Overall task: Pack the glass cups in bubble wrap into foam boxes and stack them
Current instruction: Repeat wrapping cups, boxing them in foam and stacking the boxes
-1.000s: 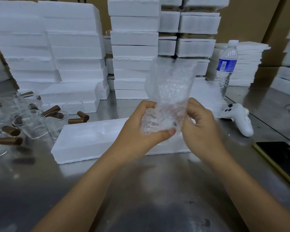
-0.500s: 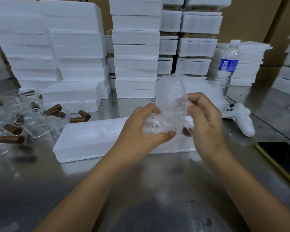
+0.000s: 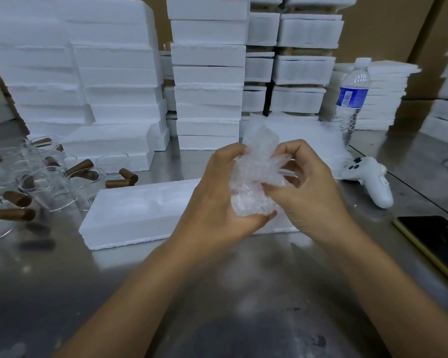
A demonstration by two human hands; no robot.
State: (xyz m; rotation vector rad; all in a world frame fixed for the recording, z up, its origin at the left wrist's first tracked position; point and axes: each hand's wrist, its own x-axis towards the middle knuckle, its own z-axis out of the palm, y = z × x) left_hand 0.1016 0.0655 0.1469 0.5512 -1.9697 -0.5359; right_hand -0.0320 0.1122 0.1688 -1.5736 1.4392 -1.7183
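Your steel table (image 3: 62,293) carries tall stacks of closed foam boxes (image 3: 207,73) along the back. Before you lies one open foam box (image 3: 140,210), its round wells facing up. Over its right end you hold a bubble-wrapped cup (image 3: 254,192): your left hand (image 3: 217,202) cups it from below, and your right hand (image 3: 311,200) pinches the loose wrap near the top. Bare glass cups (image 3: 47,187) cluster at far left.
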